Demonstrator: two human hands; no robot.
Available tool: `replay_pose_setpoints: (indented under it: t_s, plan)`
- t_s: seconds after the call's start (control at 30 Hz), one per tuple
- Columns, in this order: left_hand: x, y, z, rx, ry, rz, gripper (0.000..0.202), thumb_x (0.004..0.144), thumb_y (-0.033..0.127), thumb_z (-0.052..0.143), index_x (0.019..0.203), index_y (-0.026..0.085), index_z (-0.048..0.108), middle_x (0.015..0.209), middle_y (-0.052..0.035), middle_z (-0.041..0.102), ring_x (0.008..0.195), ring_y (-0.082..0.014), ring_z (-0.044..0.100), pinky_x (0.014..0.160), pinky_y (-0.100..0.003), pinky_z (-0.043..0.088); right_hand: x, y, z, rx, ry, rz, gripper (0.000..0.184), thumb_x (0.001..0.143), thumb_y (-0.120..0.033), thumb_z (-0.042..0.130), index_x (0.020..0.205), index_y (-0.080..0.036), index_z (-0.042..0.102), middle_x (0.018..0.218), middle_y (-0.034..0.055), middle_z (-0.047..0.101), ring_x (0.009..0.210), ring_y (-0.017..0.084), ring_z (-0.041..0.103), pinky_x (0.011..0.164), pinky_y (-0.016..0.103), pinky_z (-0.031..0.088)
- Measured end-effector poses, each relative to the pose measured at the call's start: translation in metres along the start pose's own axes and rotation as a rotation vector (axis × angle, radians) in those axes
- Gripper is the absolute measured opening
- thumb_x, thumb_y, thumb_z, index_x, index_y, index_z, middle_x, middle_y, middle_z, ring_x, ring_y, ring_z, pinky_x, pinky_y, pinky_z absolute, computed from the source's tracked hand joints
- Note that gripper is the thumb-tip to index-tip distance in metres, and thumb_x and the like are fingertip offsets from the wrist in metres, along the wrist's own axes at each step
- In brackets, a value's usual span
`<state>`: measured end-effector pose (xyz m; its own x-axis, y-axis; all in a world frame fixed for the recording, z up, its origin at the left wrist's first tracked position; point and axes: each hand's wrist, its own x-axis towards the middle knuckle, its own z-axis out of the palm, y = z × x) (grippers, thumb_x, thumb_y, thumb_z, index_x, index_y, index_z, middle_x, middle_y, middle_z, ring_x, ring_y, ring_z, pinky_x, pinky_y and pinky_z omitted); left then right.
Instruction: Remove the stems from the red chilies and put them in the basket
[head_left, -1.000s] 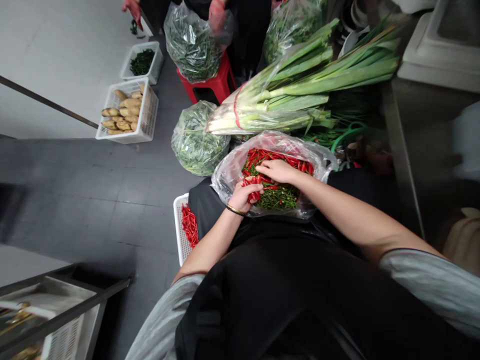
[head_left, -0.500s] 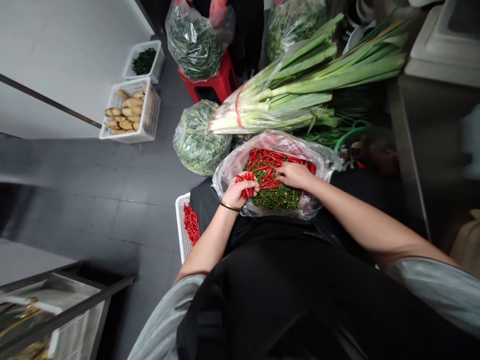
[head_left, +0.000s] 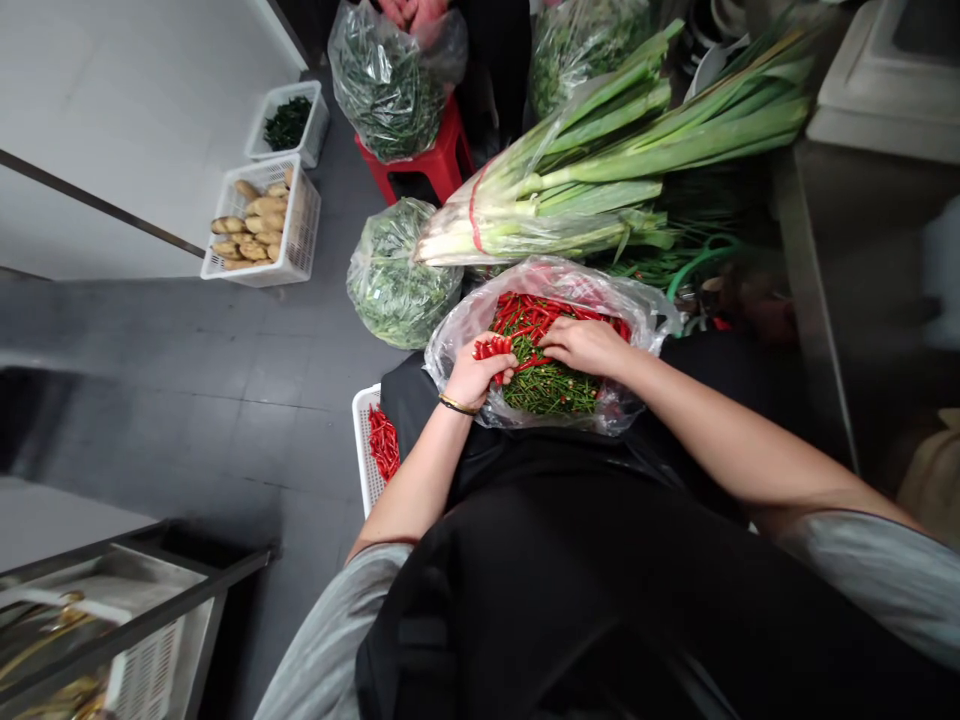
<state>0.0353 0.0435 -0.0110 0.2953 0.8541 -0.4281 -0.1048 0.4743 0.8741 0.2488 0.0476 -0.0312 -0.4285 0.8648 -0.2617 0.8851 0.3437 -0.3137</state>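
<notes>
My left hand (head_left: 476,375) is shut on a small bunch of red chilies (head_left: 493,347), held at the edge of the pile. My right hand (head_left: 585,345) rests on the heap of red chilies with green stems (head_left: 544,385), its fingertips pressed among them, so any grip is hidden. The heap lies in a clear plastic bag (head_left: 634,312) open on my lap, over a black apron (head_left: 525,600). Below my left forearm, a white plastic crate (head_left: 363,470) holds loose red chilies (head_left: 383,443).
Beyond the bag lie a bundle of long leeks (head_left: 540,205) and a bag of leafy greens (head_left: 401,275). A co-worker's hands (head_left: 409,8) hold a bag of greens (head_left: 386,85) above a red stool (head_left: 442,160). A white crate of ginger-like roots (head_left: 300,235) sits on the grey floor.
My right hand has shifted slightly left across the heap. My left hand still grips the chilies, and the view has moved only a little.
</notes>
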Motion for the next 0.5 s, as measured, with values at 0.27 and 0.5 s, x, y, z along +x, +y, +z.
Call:
replay_pose_setpoints:
  t_s: [0.27,0.5]
  plan:
    - [0.014,-0.005,0.007,0.459,-0.057,0.218,0.02,0.057,0.013,0.074,0.073,0.016,0.061,0.072,0.0013,0.064,0.07,-0.0115,0.057,0.07,-0.024,0.044,0.014,0.008,-0.01,0.37,0.086,-0.119,0.021,0.083,-0.029,0.053,0.073,-0.017,0.068,0.082,0.0052,0.066,0.073,0.016,0.058,0.071,0.027,0.041]
    - [0.012,-0.006,0.009,0.113,-0.125,0.13,0.034,0.063,0.031,0.077,0.084,0.016,0.054,0.076,-0.0008,0.064,0.07,-0.0144,0.064,0.062,-0.024,0.045,-0.005,0.006,-0.022,0.931,0.081,-0.033,0.027,0.081,-0.044,0.053,0.074,-0.018,0.059,0.054,-0.004,0.053,0.049,0.01,0.046,0.052,0.024,0.035]
